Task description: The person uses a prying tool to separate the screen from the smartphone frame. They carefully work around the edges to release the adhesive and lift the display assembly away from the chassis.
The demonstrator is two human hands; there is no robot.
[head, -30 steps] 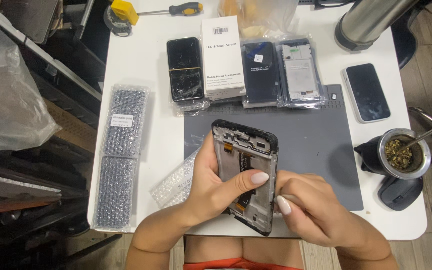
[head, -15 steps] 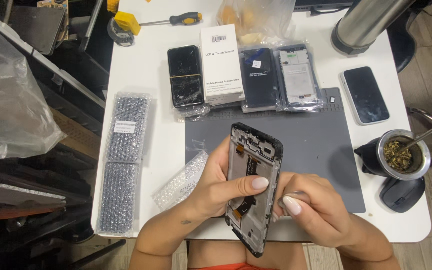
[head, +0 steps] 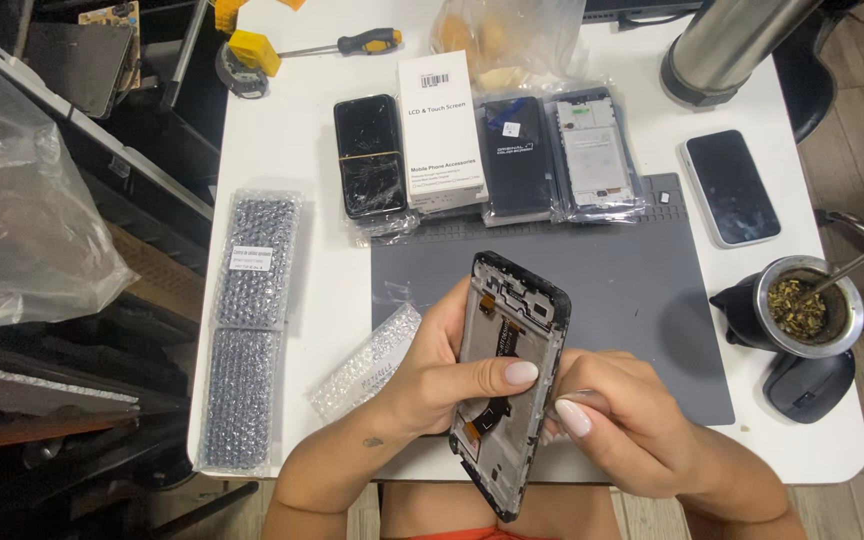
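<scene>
My left hand (head: 432, 375) grips an opened black phone frame (head: 512, 320) by its left edge, thumb laid across its inner side. The frame is tilted, top end away from me, showing a metal inner plate and an orange flex cable. My right hand (head: 632, 430) is closed against the frame's lower right edge, pinching a thin clear or metallic piece I cannot make out. Both hands hover over the near edge of a grey work mat (head: 642, 300) on the white table (head: 302, 140).
Behind the mat lie a cracked black phone (head: 370, 155), a white box (head: 440, 130) and two bagged phone parts (head: 562, 160). A white-edged phone (head: 730, 187), a herb-filled cup with a metal straw (head: 802, 305) and a black mouse (head: 810, 385) sit right. Bubble-wrap packs (head: 252, 320) lie left.
The phone frame has swung slightly, its top end shifting right and toward the mat's middle. My right hand has closed in on its lower right edge. The camera view has drifted a little.
</scene>
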